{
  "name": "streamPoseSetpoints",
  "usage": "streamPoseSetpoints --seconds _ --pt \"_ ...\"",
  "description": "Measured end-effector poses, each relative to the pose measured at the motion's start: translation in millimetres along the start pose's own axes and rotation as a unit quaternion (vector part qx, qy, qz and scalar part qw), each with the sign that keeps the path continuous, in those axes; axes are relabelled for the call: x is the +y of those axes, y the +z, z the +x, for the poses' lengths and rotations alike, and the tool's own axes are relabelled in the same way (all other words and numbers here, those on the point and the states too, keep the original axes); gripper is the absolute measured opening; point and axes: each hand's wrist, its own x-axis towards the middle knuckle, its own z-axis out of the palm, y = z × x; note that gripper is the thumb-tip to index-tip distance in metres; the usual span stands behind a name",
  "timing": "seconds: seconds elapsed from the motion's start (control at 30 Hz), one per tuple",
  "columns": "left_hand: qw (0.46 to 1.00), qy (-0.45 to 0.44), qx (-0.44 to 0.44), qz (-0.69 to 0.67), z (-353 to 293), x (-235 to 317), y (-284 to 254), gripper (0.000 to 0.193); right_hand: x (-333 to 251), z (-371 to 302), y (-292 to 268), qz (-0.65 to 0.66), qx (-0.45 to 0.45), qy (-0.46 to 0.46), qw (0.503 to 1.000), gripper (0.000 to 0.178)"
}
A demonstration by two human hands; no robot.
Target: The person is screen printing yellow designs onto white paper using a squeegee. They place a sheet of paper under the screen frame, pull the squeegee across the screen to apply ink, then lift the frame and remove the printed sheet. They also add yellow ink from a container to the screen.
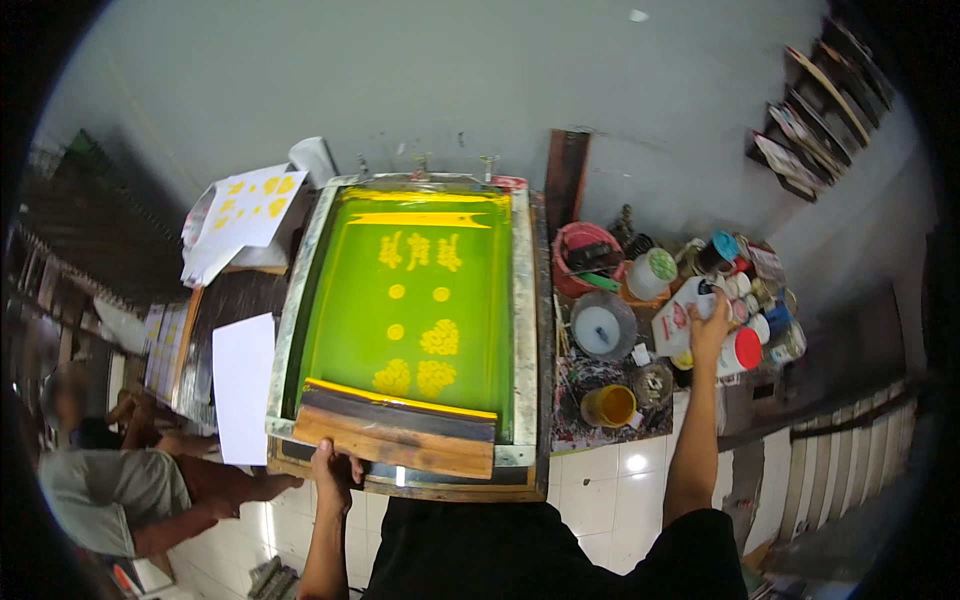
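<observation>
A silk-screen frame (520,330) with green mesh lies before me, its mesh marked with yellow heart, dot and lettering shapes. Across its near end rests a wide wooden squeegee (400,437), yellow ink along its far blade edge. At the squeegee's lower left edge is my left hand (338,472), fingers curled and thumb against the wood; part of its grip is hidden. Off to the right, my right hand (708,325) is closed round the upper part of a white plastic jug (672,318) with a dark cap, among other containers.
Beside the frame stand a pink basin (580,250), a grey tub of pale liquid (603,328), an ochre-ink pot (608,406) and a red-lidded jar (741,350). Printed sheets (245,215) and a white sheet (243,390) lie left. Another person (120,490) sits at lower left.
</observation>
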Motion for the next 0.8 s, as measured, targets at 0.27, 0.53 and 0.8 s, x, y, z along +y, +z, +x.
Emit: streamPoseSetpoints --seconds 0.27,0.53,0.8 --pt "0.999 0.011 -0.018 0.045 -4.5 8.6 4.2 0.069 -184.1 109.2 -43.3 -0.051 -0.316 -0.207 0.924 0.067" --pt "0.999 -0.022 -0.019 0.024 -9.3 18.8 6.5 0.061 -378.7 122.6 55.5 -0.267 -0.498 -0.324 0.759 0.073" --pt "0.995 -0.071 -0.051 0.043 -5.9 18.1 -1.5 0.045 -484.3 94.0 177.8 -0.423 -0.496 -0.415 0.635 0.079"
